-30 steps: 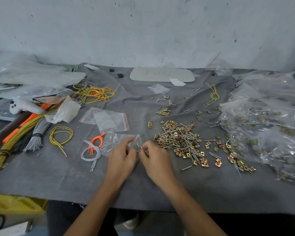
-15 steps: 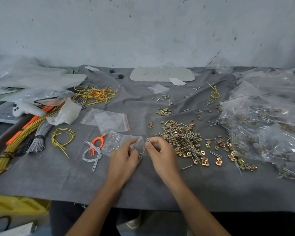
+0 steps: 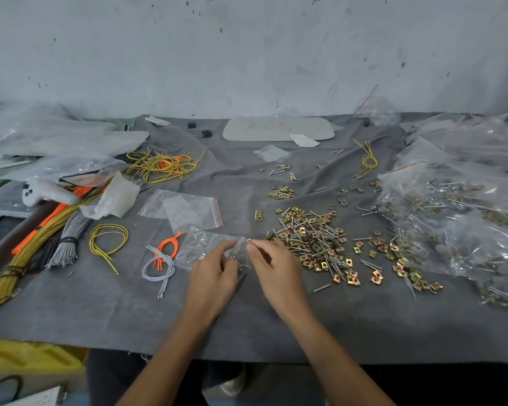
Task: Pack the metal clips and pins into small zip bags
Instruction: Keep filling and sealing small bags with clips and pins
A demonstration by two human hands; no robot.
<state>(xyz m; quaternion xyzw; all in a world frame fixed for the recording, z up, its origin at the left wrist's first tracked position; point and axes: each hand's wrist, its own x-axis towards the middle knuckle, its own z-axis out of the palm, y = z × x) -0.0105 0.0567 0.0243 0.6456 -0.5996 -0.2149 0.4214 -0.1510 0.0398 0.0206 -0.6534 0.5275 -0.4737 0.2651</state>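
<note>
Since a second ago the right hand (image 3: 276,271) has risen slightly from beside the bag to its mouth, and the pins it carried now reach inside.

Item 1, hands. The left hand (image 3: 211,276) pinches the right-hand edge of the small clear plastic zip bag (image 3: 206,244), holding the mouth up. The right hand's thumb and forefinger are closed at that mouth, apparently on a few thin silver pins (image 3: 240,256) whose lengths show through the plastic between the two hands. Blur prevents a firmer reading.

Item 2, position. The bag lies on the grey cloth-covered surface (image 3: 100,312), near centre, just left of the loose heap of brass-coloured square clips and silver pins (image 3: 311,244).

Item 3, stock. Two empty clear zip bags with red strips (image 3: 188,209) lie just beyond. Large clear bags of packed parts (image 3: 458,218) sit at the right.

Judgement: this bag's pin load is going in, not yet released. Clips, then sealing, appear outstanding. The heap indicates much packing remains.
</note>
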